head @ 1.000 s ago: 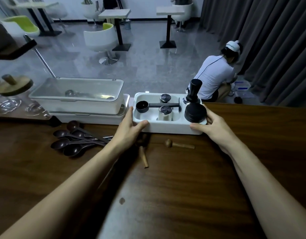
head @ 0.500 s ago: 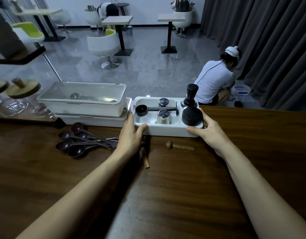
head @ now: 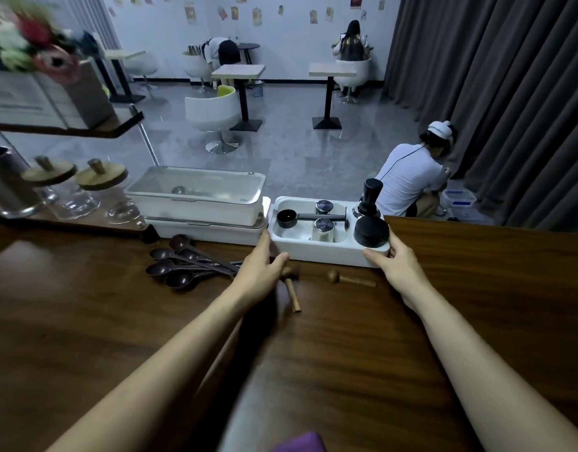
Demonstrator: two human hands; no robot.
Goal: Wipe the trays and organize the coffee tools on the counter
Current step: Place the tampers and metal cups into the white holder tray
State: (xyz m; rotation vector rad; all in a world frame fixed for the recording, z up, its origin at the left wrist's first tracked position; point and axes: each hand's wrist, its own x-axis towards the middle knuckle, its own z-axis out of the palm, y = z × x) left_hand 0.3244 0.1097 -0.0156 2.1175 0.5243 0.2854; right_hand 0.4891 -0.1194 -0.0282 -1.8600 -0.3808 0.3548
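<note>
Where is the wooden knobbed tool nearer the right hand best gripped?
Pinch the wooden tool mid-handle from above, fingers across its width. It lies flat on the counter, knob left, slim handle pointing right, apart from the white tray.

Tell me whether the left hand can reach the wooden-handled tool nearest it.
Probably yes: the wooden-handled tool lies uncovered right beside the left hand, which only touches the white tray.

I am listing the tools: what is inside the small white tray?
In the tray: a black scoop, two metal cylinders, a black tamper and a black disc. The tray floor under these things is covered and cannot be seen.
</note>
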